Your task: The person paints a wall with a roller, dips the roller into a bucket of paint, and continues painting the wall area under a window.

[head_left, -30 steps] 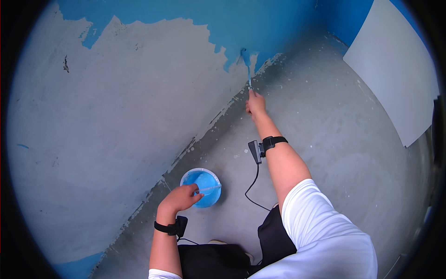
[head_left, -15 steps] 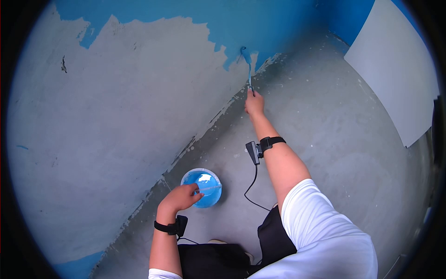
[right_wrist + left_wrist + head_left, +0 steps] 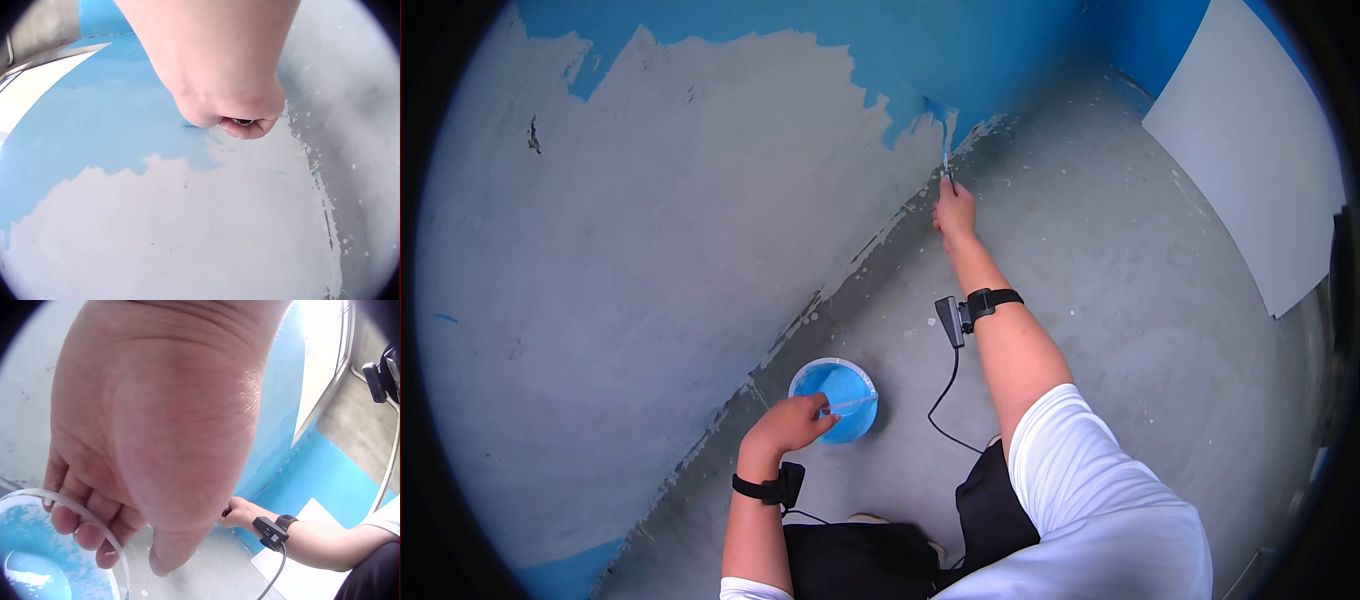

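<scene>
My right hand [image 3: 956, 212] grips the handle of a small paint roller [image 3: 946, 150] with a blue-smeared frame. Its head lies against the wall [image 3: 700, 180], low down near the floor line and at the edge of the blue paint. In the right wrist view the fist hides most of the roller; only the dark handle end [image 3: 242, 121] shows. Beside the wall stands a bucket [image 3: 834, 362] of light blue paint. My left hand [image 3: 790, 424] holds its pale handle [image 3: 94, 515], with curled fingers hooked under it in the left wrist view.
Blue paint [image 3: 800, 20] covers the upper wall down to a ragged edge; below is bare pale wall. A large white sheet [image 3: 1250, 150] leans at the right. Paint spots dot the grey floor [image 3: 1100, 270]. A cable [image 3: 940, 395] hangs from the right wrist camera.
The roller head first shifted slightly upward, then my right hand moved a little up and right along the wall with it. My left hand has stayed on the bucket handle.
</scene>
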A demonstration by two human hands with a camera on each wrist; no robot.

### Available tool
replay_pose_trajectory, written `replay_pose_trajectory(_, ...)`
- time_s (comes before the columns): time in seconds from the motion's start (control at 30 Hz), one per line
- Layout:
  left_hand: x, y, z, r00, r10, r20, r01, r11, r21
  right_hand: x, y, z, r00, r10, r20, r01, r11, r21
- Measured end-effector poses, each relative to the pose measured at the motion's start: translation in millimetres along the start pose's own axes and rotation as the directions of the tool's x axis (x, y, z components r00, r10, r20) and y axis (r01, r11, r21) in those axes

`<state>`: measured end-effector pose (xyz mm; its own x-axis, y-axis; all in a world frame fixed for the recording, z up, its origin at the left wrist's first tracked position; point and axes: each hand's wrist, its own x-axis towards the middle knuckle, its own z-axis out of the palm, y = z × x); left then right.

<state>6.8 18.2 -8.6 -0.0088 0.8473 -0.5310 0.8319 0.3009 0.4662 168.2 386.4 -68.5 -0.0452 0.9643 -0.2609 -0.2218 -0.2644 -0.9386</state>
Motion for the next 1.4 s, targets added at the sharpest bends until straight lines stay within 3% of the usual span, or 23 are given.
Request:
replay_pose_trajectory(0.13,0,-2,1,1.000,-0.003,-0.003,0.003,1.000,-0.008,-5,-13,8,0.999,-0.008,0.032,0.006,0.999,0.040)
replay_pose_trajectory(0.17,0,-1,1,1.000,0.000,-0.003,0.000,1.000,-0.003,-9,-14,9,0.997,0.060,0.056,-0.065,0.993,0.097)
replay_pose_trajectory(0.23,0,-2,0,1.000,0.001,-0.003,-0.001,1.000,0.002,-8,-5,8,0.988,0.126,0.084,-0.138,0.979,0.150)
replay_pose_trajectory(0.3,2,-2,0,1.000,-0.003,0.004,0.003,1.000,-0.001,-11,8,6,0.979,0.172,0.111,-0.182,0.979,0.091)
replay_pose_trajectory(0.43,5,-3,1,1.000,-0.004,0.016,0.004,1.000,0.011,-18,30,2,0.977,0.151,0.148,-0.172,0.975,0.138)
replay_pose_trajectory(0.5,6,-3,1,1.000,0.004,0.010,-0.005,1.000,0.007,-21,40,-5,0.994,0.022,0.105,-0.024,1.000,0.018)
replay_pose_trajectory(0.53,6,-3,1,1.000,0.004,0.011,-0.004,1.000,0.007,-18,50,-9,0.994,0.023,0.104,-0.025,1.000,0.018)
replay_pose_trajectory(0.6,6,-2,-1,1.000,-0.011,0.025,0.011,1.000,0.012,-12,71,-19,0.984,-0.162,0.080,0.172,0.975,-0.141)
replay_pose_trajectory(0.63,6,-2,-1,1.000,-0.012,0.026,0.011,1.000,0.012,-10,79,-25,0.984,-0.161,0.080,0.171,0.975,-0.140)
replay_pose_trajectory(0.7,5,-2,-1,1.000,-0.005,0.013,0.005,1.000,0.009,-8,90,-33,0.970,-0.210,0.121,0.239,0.915,-0.326)
replay_pose_trajectory(0.87,5,-5,2,1.000,0.011,0.005,-0.011,1.000,-0.010,8,105,-25,0.941,-0.329,0.081,0.335,0.866,-0.371)
replay_pose_trajectory(0.93,5,-5,3,1.000,0.024,0.001,-0.024,1.000,-0.010,12,87,-10,0.931,-0.361,0.043,0.348,0.847,-0.402)
replay_pose_trajectory(1.0,5,-4,3,1.000,0.021,-0.001,-0.021,1.000,-0.008,-9,32,8,0.997,-0.049,0.064,0.052,0.998,-0.042)
replay_pose_trajectory(1.1,5,-7,5,1.000,0.027,-0.012,-0.027,1.000,-0.004,-18,10,16,0.996,0.033,0.079,-0.039,0.996,0.079)
replay_pose_trajectory(1.13,5,-6,5,1.000,0.027,-0.013,-0.027,1.000,-0.004,-12,24,13,0.996,0.032,0.079,-0.039,0.996,0.079)
replay_pose_trajectory(1.2,5,-4,2,1.000,0.010,0.007,-0.010,1.000,0.006,10,78,-2,0.984,-0.168,0.062,0.176,0.969,-0.173)
replay_pose_trajectory(1.23,5,-3,2,1.000,0.009,0.007,-0.009,1.000,0.005,9,95,-10,0.984,-0.167,0.063,0.176,0.969,-0.174)
replay_pose_trajectory(1.3,5,-3,2,1.000,-0.003,0.015,0.003,1.000,0.007,-4,113,-23,0.956,-0.283,0.079,0.292,0.883,-0.368)
replay_pose_trajectory(1.4,5,-4,2,1.000,0.007,0.006,-0.007,1.000,0.005,-9,111,-33,0.972,-0.211,0.104,0.235,0.876,-0.420)
